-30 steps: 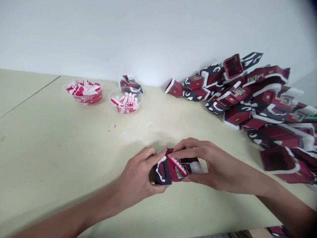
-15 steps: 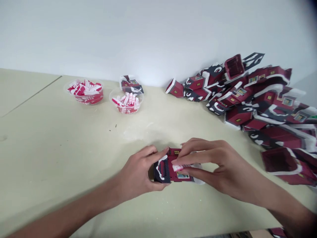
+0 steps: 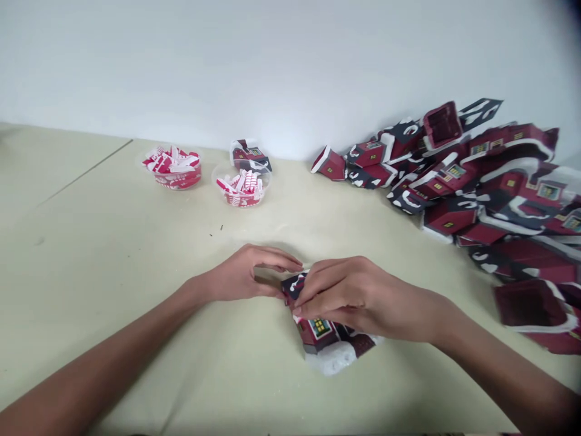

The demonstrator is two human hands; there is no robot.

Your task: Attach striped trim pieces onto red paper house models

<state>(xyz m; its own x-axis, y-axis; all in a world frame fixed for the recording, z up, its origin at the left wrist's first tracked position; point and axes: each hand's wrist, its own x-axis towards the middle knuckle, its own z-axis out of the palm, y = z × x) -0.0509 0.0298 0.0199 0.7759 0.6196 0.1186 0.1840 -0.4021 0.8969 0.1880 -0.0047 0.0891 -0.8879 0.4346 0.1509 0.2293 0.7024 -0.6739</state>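
Note:
A small dark-red paper house (image 3: 323,336) with a yellow window, a dark snow-trimmed roof and a white base lies on its side on the beige table (image 3: 113,254). My right hand (image 3: 358,300) lies over its top, fingers curled and pressed onto the roof. My left hand (image 3: 247,275) is at the roof's left end, fingers bent, thumb and fingertips touching that end. The red-and-white strip seen a moment ago is hidden under my right fingers.
Two clear bowls of red-and-white strips, one (image 3: 173,168) at the back left and the other (image 3: 242,188) beside it, with a single house (image 3: 250,156) behind. A big heap of finished red houses (image 3: 476,181) fills the right side against the white wall.
The house has been turned and laid down nearer to me, base facing me. My right hand moved over its roof; my left hand shifted from gripping its side to its roof end.

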